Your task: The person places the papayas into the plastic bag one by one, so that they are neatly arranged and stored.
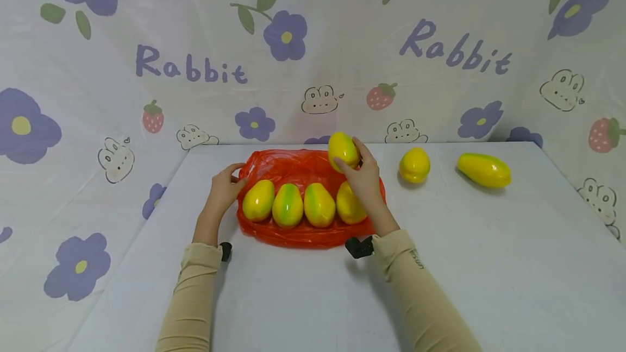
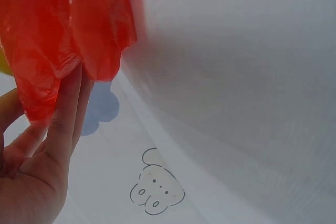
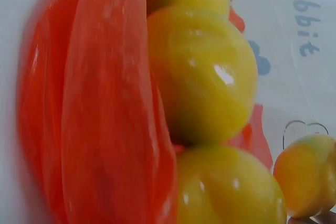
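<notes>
A red plastic bag point(image 1: 303, 237) lies spread on the table, with a row of several glossy yellow-green papayas point(image 1: 320, 205) in it. At the bag's left edge, my left hand point(image 1: 222, 192) holds the thin plastic; in the left wrist view the red film point(image 2: 100, 30) hangs between thumb and fingers point(image 2: 65, 119). My right hand point(image 1: 365, 178) grips another papaya point(image 1: 341, 150) above the bag's back right part and partly covers the rightmost papaya of the row. In the right wrist view, the held papaya point(image 3: 304, 174) shows at the right edge, with only fingertips visible beneath it.
Right of the bag, one papaya point(image 1: 414, 165) stands end-on, and a longer one point(image 1: 484, 170) lies on its side farther right. The white table point(image 1: 293, 297) meets a printed cloth backdrop point(image 1: 342, 31) behind.
</notes>
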Tool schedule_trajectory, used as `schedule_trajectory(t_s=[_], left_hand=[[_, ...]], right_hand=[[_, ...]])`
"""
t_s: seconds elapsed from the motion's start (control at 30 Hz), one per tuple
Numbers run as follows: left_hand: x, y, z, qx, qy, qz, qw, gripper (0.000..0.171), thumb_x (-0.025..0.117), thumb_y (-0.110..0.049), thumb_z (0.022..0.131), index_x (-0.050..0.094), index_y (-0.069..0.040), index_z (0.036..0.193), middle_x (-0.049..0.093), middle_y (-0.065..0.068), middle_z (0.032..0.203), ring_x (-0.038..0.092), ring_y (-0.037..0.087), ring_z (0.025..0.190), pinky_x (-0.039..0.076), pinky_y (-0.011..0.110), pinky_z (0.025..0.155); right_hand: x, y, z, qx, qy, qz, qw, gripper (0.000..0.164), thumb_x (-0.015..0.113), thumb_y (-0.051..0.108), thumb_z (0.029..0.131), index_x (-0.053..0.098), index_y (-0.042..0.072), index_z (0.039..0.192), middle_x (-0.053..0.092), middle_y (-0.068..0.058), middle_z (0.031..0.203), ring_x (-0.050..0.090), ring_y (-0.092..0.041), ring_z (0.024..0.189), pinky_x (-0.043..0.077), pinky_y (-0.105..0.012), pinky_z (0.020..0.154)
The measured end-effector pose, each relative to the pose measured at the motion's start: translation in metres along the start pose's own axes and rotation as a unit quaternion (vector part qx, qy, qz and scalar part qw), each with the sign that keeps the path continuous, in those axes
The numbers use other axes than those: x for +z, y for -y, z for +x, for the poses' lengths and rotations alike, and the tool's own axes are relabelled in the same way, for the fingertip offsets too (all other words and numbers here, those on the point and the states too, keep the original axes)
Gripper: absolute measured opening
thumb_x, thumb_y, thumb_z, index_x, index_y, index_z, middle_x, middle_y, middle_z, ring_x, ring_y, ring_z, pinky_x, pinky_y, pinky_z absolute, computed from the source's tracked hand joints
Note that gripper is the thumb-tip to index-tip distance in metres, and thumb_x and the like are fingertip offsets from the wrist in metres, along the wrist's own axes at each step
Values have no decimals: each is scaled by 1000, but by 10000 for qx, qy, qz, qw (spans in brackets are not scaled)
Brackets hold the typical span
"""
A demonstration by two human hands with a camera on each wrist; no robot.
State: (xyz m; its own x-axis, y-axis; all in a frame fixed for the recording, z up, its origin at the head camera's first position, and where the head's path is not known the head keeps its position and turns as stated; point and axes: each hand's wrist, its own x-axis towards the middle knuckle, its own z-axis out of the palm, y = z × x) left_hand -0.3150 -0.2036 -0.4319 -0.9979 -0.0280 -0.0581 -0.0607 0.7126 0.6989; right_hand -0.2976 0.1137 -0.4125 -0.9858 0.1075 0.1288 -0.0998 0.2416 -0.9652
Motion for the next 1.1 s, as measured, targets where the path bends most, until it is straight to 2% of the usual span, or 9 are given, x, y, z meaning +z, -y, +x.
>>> schedule_trajectory(t_s=[0.5, 0.67, 0.87, 1.1], left_hand=[[0, -2, 0, -38, 15, 5, 10000, 51, 53, -22, 99, 40, -16, 148, 58, 23, 127, 59, 34, 106, 56, 44, 93], [0, -3, 0, -9, 3, 21, 10000, 51, 53, -22, 99, 40, -15, 148, 59, 23, 126, 60, 34, 105, 56, 44, 92], [0, 0, 2, 4, 38, 16, 10000, 51, 53, -22, 99, 40, -16, 148, 59, 23, 125, 60, 33, 103, 57, 42, 90], [1, 0, 1, -37, 43, -22, 10000, 51, 53, -23, 99, 40, -16, 148, 58, 22, 125, 59, 33, 104, 57, 41, 91]], right_hand=[[43, 10, -7, 162, 334, 37, 9993, 71, 65, 36, 92, 31, 21, 153, 38, -4, 155, 40, -25, 140, 35, -44, 118], [56, 9, -8, 131, 416, -45, 9990, 70, 66, 36, 92, 34, 20, 152, 39, -4, 155, 40, -26, 141, 35, -45, 117], [69, 9, -10, 316, 633, -50, 9975, 71, 66, 39, 91, 33, 25, 152, 40, -2, 153, 42, -26, 138, 37, -47, 116], [84, 11, -10, 359, 819, 64, 9960, 69, 67, 35, 91, 35, 23, 151, 43, -3, 150, 45, -27, 134, 39, -45, 114]])
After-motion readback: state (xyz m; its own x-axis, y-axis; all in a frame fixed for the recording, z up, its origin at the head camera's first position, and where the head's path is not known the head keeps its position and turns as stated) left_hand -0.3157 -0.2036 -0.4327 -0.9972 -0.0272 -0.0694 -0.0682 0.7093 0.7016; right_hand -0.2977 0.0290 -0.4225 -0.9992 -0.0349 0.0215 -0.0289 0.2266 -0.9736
